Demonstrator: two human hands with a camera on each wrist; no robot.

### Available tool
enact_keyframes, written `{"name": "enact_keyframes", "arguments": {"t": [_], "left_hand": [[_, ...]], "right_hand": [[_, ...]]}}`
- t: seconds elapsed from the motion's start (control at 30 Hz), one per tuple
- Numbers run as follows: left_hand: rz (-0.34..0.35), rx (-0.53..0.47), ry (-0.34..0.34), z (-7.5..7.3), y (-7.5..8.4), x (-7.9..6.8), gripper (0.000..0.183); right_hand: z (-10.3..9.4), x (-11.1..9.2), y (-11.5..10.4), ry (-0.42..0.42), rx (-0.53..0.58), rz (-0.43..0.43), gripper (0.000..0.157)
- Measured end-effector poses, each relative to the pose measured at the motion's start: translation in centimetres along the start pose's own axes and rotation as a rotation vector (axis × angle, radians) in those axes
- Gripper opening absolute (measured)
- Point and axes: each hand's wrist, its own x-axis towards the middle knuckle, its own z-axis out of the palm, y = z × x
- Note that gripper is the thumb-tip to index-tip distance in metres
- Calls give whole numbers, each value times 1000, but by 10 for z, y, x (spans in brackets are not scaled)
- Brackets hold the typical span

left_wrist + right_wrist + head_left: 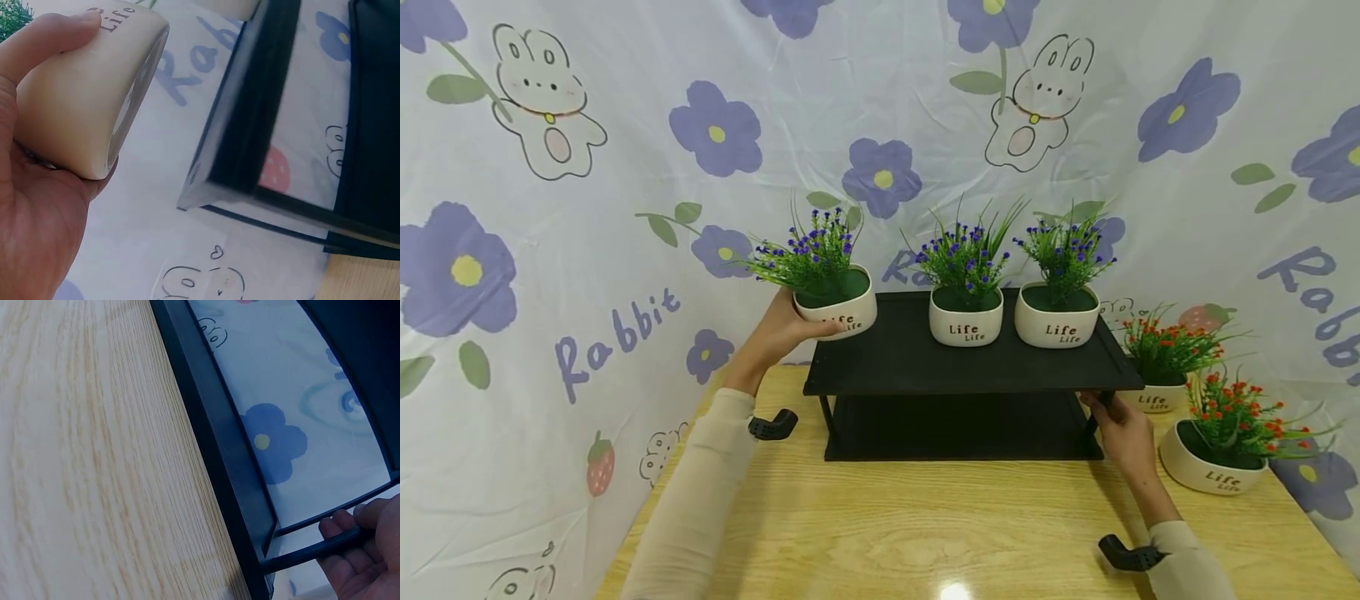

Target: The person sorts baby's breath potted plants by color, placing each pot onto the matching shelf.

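Note:
My left hand grips a white oval pot of purple flowers, thumb across its front near the "Life" lettering. In the left wrist view, the pot is tilted and apart from the rack's end. A black two-tier rack stands on the table. Two similar pots, a middle one and a right one, sit on its top tier. My right hand holds the rack's right-hand post; in the right wrist view its fingers curl round that post.
Two white pots with orange-red flowers, a rear one and a front one, stand right of the rack. The wooden table extends in front. A cloth printed with rabbits and flowers hangs behind and at the sides.

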Motion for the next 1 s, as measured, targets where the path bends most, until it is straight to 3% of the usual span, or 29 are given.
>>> {"name": "enact_keyframes", "arguments": {"t": [0.2,0.53,0.7,1.0], "left_hand": [[-15,-6,-50,11,1,7,83],[-15,-6,-62,21,-26,33,90],[-10,-13,-65,26,-29,37,92],[-63,13,-95,30,-39,41,88]], "right_hand": [[0,-1,0,2,0,12,38],[1,-1,0,6,5,13,37],[0,-1,0,3,-5,20,37],[-1,1,1,7,-15,13,37]]}}
